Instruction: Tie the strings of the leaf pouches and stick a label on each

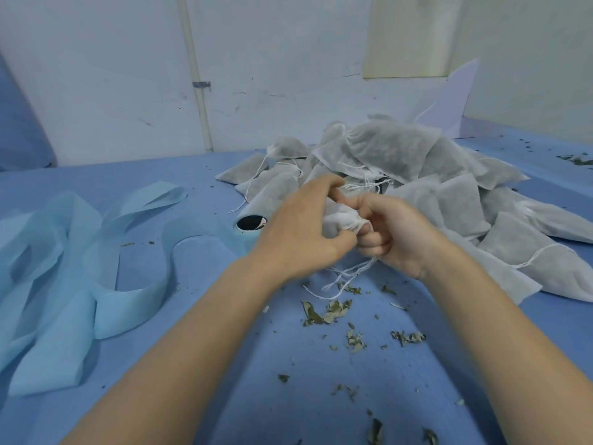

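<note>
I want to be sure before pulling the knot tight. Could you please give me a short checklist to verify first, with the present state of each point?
1. Pouch held by both hands: ok, the left hand and the right hand both grip it.
2. Pouch neck gathered closed: ok, it is bunched between the fingers.
3. Strings free: ok, loose ends hang below the right hand.
4. Knot formed: cannot tell, fingers hide it.
5. No leaves spilling: not ok, leaf bits lie on the blue table.
6. Label within reach: cannot tell, none is clearly visible.
</note>
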`<state>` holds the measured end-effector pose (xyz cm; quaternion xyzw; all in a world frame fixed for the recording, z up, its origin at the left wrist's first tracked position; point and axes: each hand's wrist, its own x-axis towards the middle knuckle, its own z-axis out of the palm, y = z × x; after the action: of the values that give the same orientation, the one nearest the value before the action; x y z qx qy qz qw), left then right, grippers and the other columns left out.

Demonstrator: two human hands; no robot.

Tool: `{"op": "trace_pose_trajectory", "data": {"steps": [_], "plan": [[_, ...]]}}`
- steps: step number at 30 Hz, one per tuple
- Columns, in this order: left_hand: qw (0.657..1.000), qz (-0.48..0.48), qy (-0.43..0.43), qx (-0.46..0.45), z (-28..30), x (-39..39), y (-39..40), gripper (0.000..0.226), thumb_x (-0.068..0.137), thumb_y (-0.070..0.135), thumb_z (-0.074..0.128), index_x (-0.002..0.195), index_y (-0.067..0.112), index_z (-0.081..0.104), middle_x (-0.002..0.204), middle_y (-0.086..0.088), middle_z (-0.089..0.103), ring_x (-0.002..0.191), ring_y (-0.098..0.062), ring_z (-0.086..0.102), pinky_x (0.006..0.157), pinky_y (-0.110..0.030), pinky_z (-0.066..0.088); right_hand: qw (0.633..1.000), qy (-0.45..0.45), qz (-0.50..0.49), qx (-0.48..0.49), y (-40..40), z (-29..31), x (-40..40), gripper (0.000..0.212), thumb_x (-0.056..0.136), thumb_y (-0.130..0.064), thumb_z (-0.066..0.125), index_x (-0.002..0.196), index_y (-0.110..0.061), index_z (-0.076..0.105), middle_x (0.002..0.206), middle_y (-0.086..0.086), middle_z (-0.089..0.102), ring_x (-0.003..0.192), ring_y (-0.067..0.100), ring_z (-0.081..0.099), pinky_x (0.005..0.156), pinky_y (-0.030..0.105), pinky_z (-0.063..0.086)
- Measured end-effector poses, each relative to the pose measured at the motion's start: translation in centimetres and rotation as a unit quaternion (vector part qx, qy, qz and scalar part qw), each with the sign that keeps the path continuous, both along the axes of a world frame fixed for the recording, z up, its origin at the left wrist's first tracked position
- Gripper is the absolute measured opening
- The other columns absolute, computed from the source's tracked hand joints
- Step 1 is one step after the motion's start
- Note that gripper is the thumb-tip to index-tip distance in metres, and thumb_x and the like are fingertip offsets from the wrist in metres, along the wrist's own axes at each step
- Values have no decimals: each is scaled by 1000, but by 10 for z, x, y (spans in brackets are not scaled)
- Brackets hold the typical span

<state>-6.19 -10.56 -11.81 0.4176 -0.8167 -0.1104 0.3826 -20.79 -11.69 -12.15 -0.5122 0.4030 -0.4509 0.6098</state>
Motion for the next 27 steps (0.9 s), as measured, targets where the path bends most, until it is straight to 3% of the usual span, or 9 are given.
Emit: {"op": "trace_pose_trajectory", "data": {"steps": [3, 6, 8, 10, 13, 16, 20, 24, 27], "plan": [[998, 32, -45, 13, 0, -2, -1, 66, 76, 39, 57, 135, 20, 35, 109, 6, 58, 99, -16, 55, 79, -32, 46, 999, 39, -29, -20, -1, -3, 3, 23, 80, -2, 35, 62, -6, 49, 44, -1, 37, 35, 6, 19, 37, 14, 17], [990, 86, -105, -23, 3, -2, -1, 60, 80, 36, 54, 133, 18, 32, 76, 8, 55, 80, -23, 55, 52, -25, 33, 988, 110, -89, -54, 0, -4, 8, 16, 86, -13, 51, 76, -10, 63, 51, 2, 43, 43, 11, 27, 55, 25, 30], [982, 118, -137, -46, 4, 1, 2, 55, 78, 38, 51, 127, 17, 36, 65, 8, 47, 71, -22, 48, 47, -21, 22, 976, 154, -131, -83, 2, -3, 9, 19, 87, -21, 57, 70, -16, 63, 48, -4, 47, 42, 10, 36, 53, 22, 33], [976, 135, -165, -53, 6, 5, 3, 48, 78, 40, 50, 121, 21, 43, 71, 5, 53, 71, -22, 45, 48, -20, 21, 960, 181, -181, -112, 3, -3, 10, 16, 88, -24, 59, 76, -16, 66, 47, -11, 51, 43, 3, 49, 43, 14, 35], [972, 137, -190, -28, 5, 7, 5, 33, 78, 51, 46, 105, 34, 56, 80, 6, 60, 74, -17, 46, 50, -21, 25, 952, 182, -209, -133, 2, -5, 11, 12, 90, -22, 60, 80, -19, 66, 54, -12, 56, 47, -1, 54, 48, 13, 39], [981, 121, -144, 38, 5, 5, 6, 18, 80, 54, 48, 78, 39, 57, 72, 9, 58, 74, -14, 51, 52, -25, 34, 957, 173, -186, -137, 3, -6, 15, 16, 90, -13, 56, 81, -24, 64, 51, -13, 57, 46, -2, 52, 48, 14, 38], [988, 47, -53, 136, 0, 1, -1, 20, 86, 25, 55, 90, 8, 64, 79, -4, 65, 76, -13, 56, 59, -18, 39, 951, 190, -180, -167, 4, -9, 16, 19, 86, -9, 56, 85, -27, 61, 52, -10, 59, 49, 1, 53, 55, 20, 38], [990, 16, -2, 141, -3, 3, 1, 10, 90, 24, 51, 97, 22, 58, 81, 3, 63, 73, -8, 53, 61, -7, 36, 939, 172, -220, -199, 0, -12, 13, 10, 81, -20, 66, 86, -28, 61, 58, -5, 64, 54, 5, 55, 62, 27, 42], [996, 23, -7, 91, -1, 11, 2, 18, 92, 39, 49, 77, 35, 60, 76, 6, 64, 72, -8, 53, 62, -12, 37, 933, 152, -260, -199, -5, -13, 16, 9, 79, -33, 72, 80, -29, 64, 52, -11, 62, 51, 3, 57, 59, 26, 45]]}}
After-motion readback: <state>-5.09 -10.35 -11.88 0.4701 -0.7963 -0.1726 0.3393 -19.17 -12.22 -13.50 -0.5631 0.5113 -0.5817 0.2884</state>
